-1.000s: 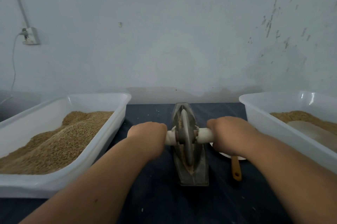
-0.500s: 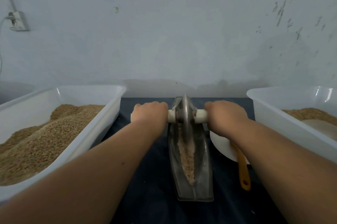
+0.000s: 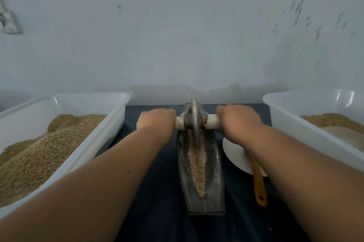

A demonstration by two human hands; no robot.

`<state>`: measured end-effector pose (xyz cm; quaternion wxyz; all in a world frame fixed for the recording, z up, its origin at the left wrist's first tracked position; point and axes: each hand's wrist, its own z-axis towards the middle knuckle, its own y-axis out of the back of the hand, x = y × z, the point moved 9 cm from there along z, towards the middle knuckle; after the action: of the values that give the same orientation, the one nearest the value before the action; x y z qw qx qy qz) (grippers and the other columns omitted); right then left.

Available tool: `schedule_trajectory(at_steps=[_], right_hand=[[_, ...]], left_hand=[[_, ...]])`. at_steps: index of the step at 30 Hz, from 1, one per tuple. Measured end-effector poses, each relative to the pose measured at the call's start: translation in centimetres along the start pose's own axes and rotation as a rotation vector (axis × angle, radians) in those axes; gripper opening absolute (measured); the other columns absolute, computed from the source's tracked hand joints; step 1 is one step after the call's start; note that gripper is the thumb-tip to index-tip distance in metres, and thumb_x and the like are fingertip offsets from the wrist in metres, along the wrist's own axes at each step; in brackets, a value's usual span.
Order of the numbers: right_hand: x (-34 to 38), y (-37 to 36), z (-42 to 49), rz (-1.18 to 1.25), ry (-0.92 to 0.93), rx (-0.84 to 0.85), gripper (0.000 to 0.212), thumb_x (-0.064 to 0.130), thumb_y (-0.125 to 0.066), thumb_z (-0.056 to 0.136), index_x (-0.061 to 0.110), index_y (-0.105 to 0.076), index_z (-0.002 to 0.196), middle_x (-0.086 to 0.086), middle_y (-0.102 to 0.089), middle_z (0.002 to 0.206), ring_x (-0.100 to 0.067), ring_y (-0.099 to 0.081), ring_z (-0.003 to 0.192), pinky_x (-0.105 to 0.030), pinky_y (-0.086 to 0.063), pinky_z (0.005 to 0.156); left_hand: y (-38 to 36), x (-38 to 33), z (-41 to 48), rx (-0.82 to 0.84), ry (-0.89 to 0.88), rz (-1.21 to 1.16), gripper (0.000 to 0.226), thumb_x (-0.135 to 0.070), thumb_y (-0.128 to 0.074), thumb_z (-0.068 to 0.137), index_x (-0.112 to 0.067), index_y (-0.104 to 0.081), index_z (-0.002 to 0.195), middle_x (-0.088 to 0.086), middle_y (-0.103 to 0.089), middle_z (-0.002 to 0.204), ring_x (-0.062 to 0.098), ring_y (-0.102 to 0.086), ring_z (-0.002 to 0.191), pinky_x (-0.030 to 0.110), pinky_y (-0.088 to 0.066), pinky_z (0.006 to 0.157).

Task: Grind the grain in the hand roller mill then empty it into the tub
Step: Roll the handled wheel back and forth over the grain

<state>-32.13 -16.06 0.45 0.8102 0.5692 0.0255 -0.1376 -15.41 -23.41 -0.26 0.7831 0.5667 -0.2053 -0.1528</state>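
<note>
Mid-grind: gripping the white handle (image 3: pixel 212 122) with left hand (image 3: pixel 157 118) and right hand (image 3: pixel 239 120), 1 either side of the wheel (image 3: pixel 194 121), at the far end of the mill trough (image 3: pixel 214 172). Judging by coarse grain (image 3: pixel 197 164) along the trough, more rolling needed; emptying into the tub (image 3: pixel 285 123) not begun.

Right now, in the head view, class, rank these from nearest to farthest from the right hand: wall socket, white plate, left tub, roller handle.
1. Roller handle: gripped by the right hand.
2. White plate: just beneath that hand.
3. Left tub: far left side.
4. Wall socket: high on the left wall.
</note>
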Motion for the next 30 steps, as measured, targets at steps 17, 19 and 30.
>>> schedule_trajectory(at_steps=[17,19,30], right_hand=[[2.0,4.7,-9.4,0.08,0.107,0.128,0.021,0.023,-0.062,0.08,0.028,-0.044,0.09,0.007,-0.049,0.08,-0.015,-0.053,0.071,-0.031,-0.04,0.056],[1.9,4.1,-9.1,0.075,0.098,0.15,0.021,0.022,-0.062,0.081,0.028,-0.044,0.09,0.007,-0.05,0.079,-0.014,-0.052,0.07,-0.031,-0.039,0.055],[0.0,-0.5,-0.5,0.05,0.007,0.111,0.021,0.015,-0.065,0.083,0.024,-0.046,0.089,0.003,-0.049,0.076,-0.017,-0.048,0.066,-0.032,-0.038,0.056]], left_hand=[[2.2,0.3,-10.4,0.179,-0.056,-0.043,0.03,-0.022,-0.062,0.083,-0.03,-0.033,0.079,-0.008,-0.05,0.08,0.013,-0.052,0.072,0.033,-0.045,0.064],[1.8,0.2,-9.7,0.18,-0.051,-0.043,0.033,-0.022,-0.063,0.082,-0.031,-0.032,0.077,-0.008,-0.048,0.078,0.011,-0.048,0.068,0.033,-0.043,0.062],[0.2,0.2,-0.5,0.055,0.015,0.005,0.022,-0.013,-0.062,0.08,-0.027,-0.046,0.089,-0.006,-0.049,0.079,0.02,-0.052,0.078,0.039,-0.037,0.068]])
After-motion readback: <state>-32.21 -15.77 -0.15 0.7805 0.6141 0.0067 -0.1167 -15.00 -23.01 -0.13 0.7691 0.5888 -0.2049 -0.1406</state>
